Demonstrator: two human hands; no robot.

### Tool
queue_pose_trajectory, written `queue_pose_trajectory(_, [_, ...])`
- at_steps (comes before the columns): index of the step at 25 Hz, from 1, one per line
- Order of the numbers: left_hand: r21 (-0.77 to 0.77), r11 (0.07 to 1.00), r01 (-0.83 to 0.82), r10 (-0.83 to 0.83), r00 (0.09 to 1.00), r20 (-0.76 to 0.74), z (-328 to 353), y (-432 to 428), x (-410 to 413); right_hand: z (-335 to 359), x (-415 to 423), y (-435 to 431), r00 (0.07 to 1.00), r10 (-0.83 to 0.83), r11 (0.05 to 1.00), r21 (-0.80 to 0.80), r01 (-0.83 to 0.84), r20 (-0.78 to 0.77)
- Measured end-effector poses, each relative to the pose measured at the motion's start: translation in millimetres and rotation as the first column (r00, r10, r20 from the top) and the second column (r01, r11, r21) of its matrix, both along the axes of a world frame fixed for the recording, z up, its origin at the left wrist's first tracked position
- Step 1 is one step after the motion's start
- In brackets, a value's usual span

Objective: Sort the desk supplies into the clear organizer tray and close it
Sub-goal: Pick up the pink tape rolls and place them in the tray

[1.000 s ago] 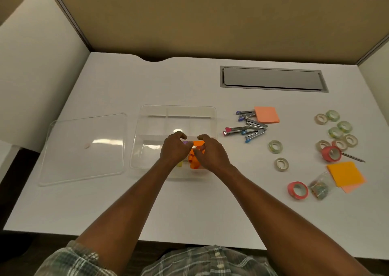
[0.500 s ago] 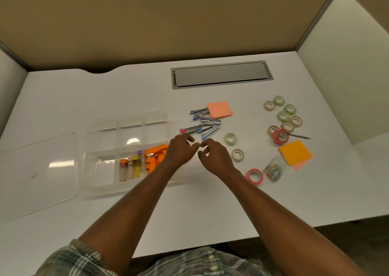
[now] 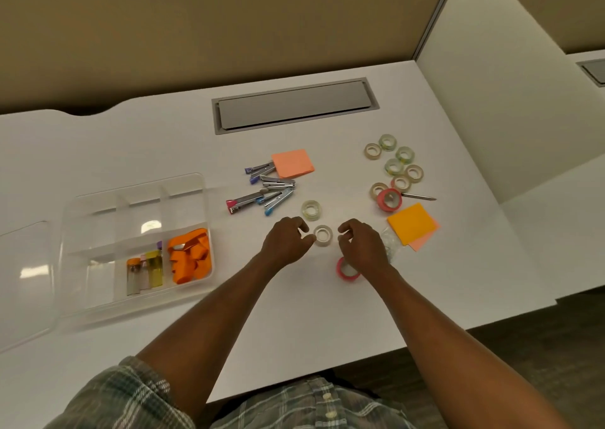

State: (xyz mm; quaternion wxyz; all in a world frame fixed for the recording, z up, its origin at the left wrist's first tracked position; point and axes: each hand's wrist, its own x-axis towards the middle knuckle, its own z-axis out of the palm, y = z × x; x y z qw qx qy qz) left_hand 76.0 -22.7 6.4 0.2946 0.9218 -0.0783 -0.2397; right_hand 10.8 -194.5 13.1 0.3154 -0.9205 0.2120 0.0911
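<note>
Here, the left hand (image 3: 286,244) and right hand (image 3: 362,246) flank a clear tape roll (image 3: 322,234) on the desk (image 3: 163,140), fingers loosely curled, gripping nothing; whether the left touches it, I cannot tell. The tray (image 3: 131,188) lies open far left, its lid (image 3: 26,281) just beside it

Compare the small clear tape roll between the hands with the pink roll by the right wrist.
The clear tape roll is pale and see-through; the pink tape roll is solid pink. The pink roll looks larger than the clear one. The clear roll shows whole between the left hand and right hand; the right wrist partly hides the pink roll. Both lie flat, hole up, on the desk, outside the tray.
</note>
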Motion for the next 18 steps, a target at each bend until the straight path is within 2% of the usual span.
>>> queue_pose_trajectory(5, [0.015, 0.999, 0.046, -0.046, 0.999, -0.010, -9.8, -30.5, -10.9, -8.4, -8.6, -40.2, 0.998, -0.019, 1.000, 0.006, 0.019, -0.054])
queue_pose_trajectory(9, [0.019, 0.992, 0.127, -0.127, 0.992, -0.011, -14.6, -50.8, -25.5, -13.8, -16.9, -47.8, 0.973, 0.156, 0.986, -0.023, -0.162, -0.170])
queue_pose_trajectory(11, [0.031, 0.988, 0.154, -0.153, 0.987, -0.049, -17.0, -59.7, -33.7, -15.8, -20.6, -47.3, 0.960, 0.215, 0.974, -0.026, -0.223, -0.181])
queue_pose_trajectory(15, [0.080, 0.978, 0.190, -0.183, 0.979, -0.091, -22.5, -71.3, -44.4, -15.0, -18.2, -50.0, 0.981, 0.154, 0.988, 0.011, -0.154, -0.116])
queue_pose_trajectory(18, [0.051, 0.989, 0.137, -0.132, 0.987, -0.094, -23.2, -73.1, -44.8, -11.8, -8.7, -64.5, 0.999, 0.040, 0.999, -0.030, -0.040, 0.000])
